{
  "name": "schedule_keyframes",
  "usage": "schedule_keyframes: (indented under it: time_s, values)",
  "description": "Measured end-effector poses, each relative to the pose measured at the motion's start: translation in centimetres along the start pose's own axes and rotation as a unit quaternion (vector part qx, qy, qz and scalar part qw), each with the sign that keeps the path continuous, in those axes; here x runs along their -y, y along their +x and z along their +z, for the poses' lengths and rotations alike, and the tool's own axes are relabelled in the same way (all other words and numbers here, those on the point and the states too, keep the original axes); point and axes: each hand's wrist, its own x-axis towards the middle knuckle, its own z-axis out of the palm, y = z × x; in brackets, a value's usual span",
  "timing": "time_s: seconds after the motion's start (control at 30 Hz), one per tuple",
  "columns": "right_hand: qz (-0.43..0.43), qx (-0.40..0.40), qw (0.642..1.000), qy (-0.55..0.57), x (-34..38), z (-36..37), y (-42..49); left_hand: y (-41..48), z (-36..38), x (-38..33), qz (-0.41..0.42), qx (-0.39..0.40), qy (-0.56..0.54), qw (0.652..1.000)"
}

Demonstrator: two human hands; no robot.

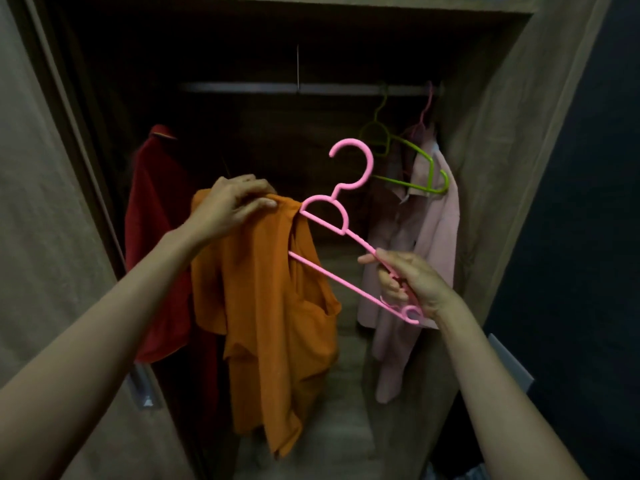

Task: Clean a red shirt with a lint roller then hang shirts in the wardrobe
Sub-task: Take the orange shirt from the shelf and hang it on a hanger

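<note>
In the open wardrobe [491, 150], seen from the head camera, the red shirt [156, 202] hangs toward the left end of the rail [242, 87]; what holds it up is lost in the dark. At the rail's right end hang an empty green hanger [431, 171] and a pink shirt [436, 230].

In front of these, the left hand [232, 206] pinches the orange shirt [270, 306] at its top, thumb and fingers bunched on the cloth. The right hand [412, 285] curls round one end of the pink hanger [370, 164], which tilts with its hook up. The hanger's other end is tucked under the orange cloth.

No lint roller shows, and the red shirt is already up, so the hanging step seems to be in hand. The next move likely calls for drawing the shirt over the bare end of the hanger. The hook would then go onto the free stretch of rail between the red shirt and the green hanger.
</note>
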Motion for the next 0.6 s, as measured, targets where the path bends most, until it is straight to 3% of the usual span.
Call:
schedule_keyframes:
  time_s: [0.03,0.07,0.1,0.13,0.17,0.2,0.23,0.3,0.37,0.43,0.5,0.6]
  values:
    - [-0.052,-0.066,0.994,-0.073,-0.1,0.3,0.2,-0.1,0.2,0.3,-0.008,-0.002,0.001,1.0]
    - [-0.129,-0.15,0.966,-0.168,-0.3,0.7,0.3,-0.1,0.3,0.7,-0.015,-0.007,0.001,1.0]
    - [-0.231,-0.249,0.9,-0.273,-0.6,1.0,0.4,-0.2,0.4,1.0,-0.021,-0.012,0.003,1.0]
    - [-0.331,-0.328,0.805,-0.368,-1.1,1.5,0.4,-0.2,0.4,1.3,-0.027,-0.018,0.002,0.999]
    - [-0.415,-0.373,0.717,-0.418,-1.6,2.5,0.2,-0.2,0.4,1.4,-0.031,-0.024,-0.004,0.999]
    - [-0.474,-0.374,0.669,-0.433,-2.3,3.7,0.2,-0.2,0.4,1.5,-0.032,-0.032,-0.013,0.999]
    - [-0.507,-0.339,0.667,-0.428,-3.2,5.1,0.2,-0.1,0.4,1.5,-0.031,-0.04,-0.02,0.999]
    - [-0.499,-0.218,0.725,-0.422,-5.0,7.5,0.8,0.1,0.2,1.4,-0.028,-0.051,-0.025,0.998]
    - [-0.387,-0.125,0.793,-0.455,-6.9,8.9,2.1,0.3,-0.1,1.4,-0.025,-0.058,-0.026,0.998]
    - [-0.232,-0.06,0.836,-0.493,-8.4,9.1,3.9,0.3,-0.4,1.5,-0.026,-0.067,-0.036,0.997]
    - [-0.126,-0.011,0.832,-0.54,-9.3,8.5,5.8,0.3,-0.6,1.6,-0.03,-0.077,-0.045,0.996]
    - [-0.062,0.017,0.747,-0.662,-10.1,6.2,7.0,-0.2,-0.8,2.6,-0.044,-0.089,-0.054,0.994]
